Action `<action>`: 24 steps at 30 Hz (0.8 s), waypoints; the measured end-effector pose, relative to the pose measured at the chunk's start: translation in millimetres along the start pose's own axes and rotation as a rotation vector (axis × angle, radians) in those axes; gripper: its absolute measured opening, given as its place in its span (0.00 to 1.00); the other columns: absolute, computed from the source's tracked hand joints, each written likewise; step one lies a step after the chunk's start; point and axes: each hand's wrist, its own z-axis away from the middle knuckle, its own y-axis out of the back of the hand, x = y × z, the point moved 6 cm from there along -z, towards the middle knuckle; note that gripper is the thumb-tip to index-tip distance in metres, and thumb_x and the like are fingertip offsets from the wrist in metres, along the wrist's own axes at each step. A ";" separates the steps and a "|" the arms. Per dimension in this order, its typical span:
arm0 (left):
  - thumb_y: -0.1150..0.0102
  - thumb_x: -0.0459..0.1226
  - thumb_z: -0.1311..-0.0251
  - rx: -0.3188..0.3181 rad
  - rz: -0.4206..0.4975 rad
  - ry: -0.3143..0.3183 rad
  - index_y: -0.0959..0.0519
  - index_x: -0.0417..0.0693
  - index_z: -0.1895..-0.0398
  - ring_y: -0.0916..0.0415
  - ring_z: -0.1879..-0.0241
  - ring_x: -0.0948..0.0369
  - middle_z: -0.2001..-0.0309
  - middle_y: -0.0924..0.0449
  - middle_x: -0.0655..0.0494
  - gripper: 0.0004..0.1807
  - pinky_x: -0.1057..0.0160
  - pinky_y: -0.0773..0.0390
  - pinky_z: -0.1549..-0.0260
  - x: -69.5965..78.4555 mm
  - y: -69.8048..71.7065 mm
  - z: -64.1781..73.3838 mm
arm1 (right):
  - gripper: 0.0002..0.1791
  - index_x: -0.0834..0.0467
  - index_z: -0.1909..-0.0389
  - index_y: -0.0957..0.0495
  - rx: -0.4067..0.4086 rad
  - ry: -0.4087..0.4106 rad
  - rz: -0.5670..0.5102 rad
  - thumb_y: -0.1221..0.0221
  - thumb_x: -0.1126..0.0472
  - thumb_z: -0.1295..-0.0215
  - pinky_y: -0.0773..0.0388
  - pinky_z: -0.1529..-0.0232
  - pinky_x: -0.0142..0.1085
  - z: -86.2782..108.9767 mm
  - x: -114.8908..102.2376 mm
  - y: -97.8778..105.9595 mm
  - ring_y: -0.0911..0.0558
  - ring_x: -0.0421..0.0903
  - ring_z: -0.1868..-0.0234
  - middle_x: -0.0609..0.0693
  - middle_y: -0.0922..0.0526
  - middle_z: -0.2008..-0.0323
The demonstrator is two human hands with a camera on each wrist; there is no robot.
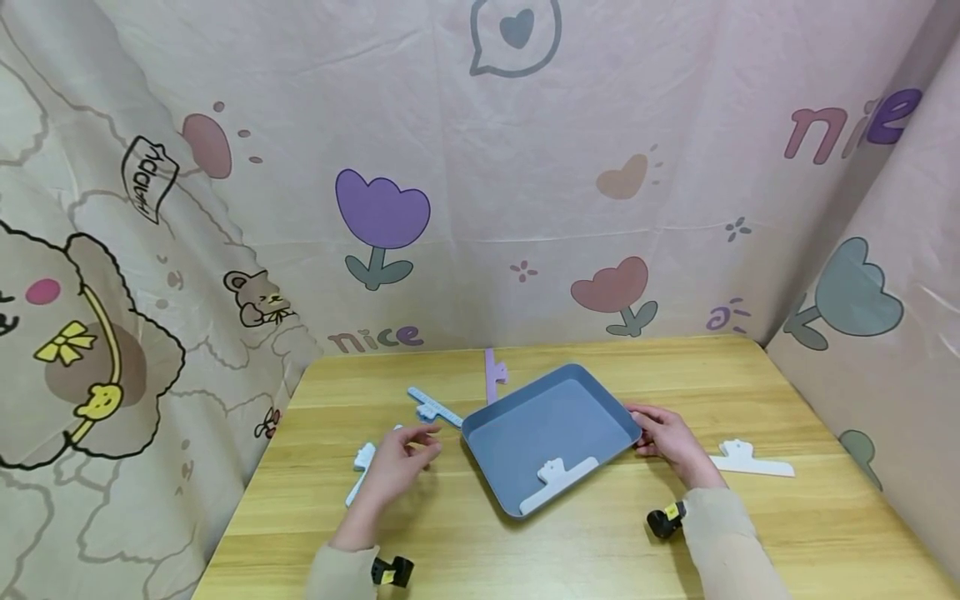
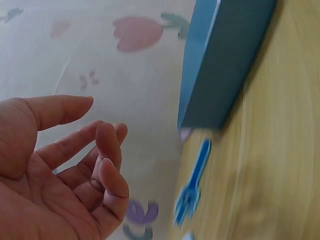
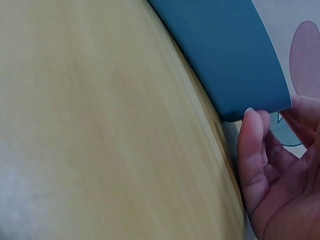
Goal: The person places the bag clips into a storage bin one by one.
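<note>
A shallow grey-blue tray [image 1: 547, 425] lies tilted across the middle of the table, a white long-bar clip [image 1: 558, 483] inside along its near side. My right hand [image 1: 675, 442] grips the tray's right corner; in the right wrist view its fingers [image 3: 252, 140] meet the outer corner. To the left of the tray, my left hand [image 1: 401, 467] hovers, holding nothing, with fingers loosely bent. A blue clip [image 1: 435, 408] lies just beyond it. Partly hidden behind this hand is a pale clip [image 1: 363, 462].
A purple clip [image 1: 492, 375] lies behind the tray near the back edge. Another white clip [image 1: 750, 461] rests right of my right hand. The wooden table [image 1: 585, 567] meets a printed curtain [image 1: 480, 167] at the back and sides.
</note>
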 end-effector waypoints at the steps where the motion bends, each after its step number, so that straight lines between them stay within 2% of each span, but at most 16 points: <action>1: 0.36 0.30 0.39 0.020 -0.003 0.010 0.19 0.37 0.48 0.22 0.74 0.50 0.64 0.19 0.51 0.16 0.66 0.25 0.79 -3.3 7.2 1.9 | 0.25 0.66 0.33 0.33 0.004 0.000 0.004 0.49 0.57 0.24 0.18 0.70 0.39 0.4 -0.1 0.0 0.23 0.45 0.72 0.56 0.21 0.64; 7: 0.38 0.29 0.38 0.126 -0.076 0.075 0.21 0.34 0.46 0.21 0.72 0.50 0.62 0.19 0.48 0.17 0.66 0.24 0.76 -27.4 50.3 10.8 | 0.25 0.69 0.32 0.35 0.023 0.009 0.040 0.51 0.59 0.23 0.18 0.69 0.39 7.8 -3.1 -1.3 0.21 0.46 0.70 0.58 0.20 0.65; 12: 0.40 0.31 0.36 0.174 -0.146 0.119 0.22 0.33 0.44 0.19 0.69 0.48 0.59 0.20 0.44 0.17 0.66 0.23 0.75 -47.2 77.8 13.3 | 0.26 0.69 0.31 0.38 0.021 0.002 0.040 0.52 0.60 0.23 0.18 0.66 0.40 19.5 -7.9 -3.6 0.19 0.48 0.65 0.61 0.19 0.59; 17: 0.42 0.32 0.35 0.188 -0.186 0.169 0.24 0.33 0.43 0.19 0.67 0.49 0.57 0.21 0.42 0.19 0.65 0.22 0.72 -60.8 91.9 12.9 | 0.25 0.69 0.30 0.38 0.040 -0.002 0.041 0.53 0.63 0.23 0.18 0.64 0.40 27.3 -10.7 -5.7 0.18 0.49 0.63 0.64 0.20 0.53; 24: 0.42 0.31 0.37 0.166 -0.195 0.206 0.26 0.28 0.42 0.22 0.70 0.54 0.58 0.22 0.41 0.21 0.66 0.24 0.76 -79.0 96.2 9.3 | 0.26 0.69 0.29 0.41 0.066 -0.012 0.019 0.54 0.66 0.24 0.18 0.60 0.40 33.5 -10.1 -8.3 0.18 0.49 0.61 0.69 0.27 0.44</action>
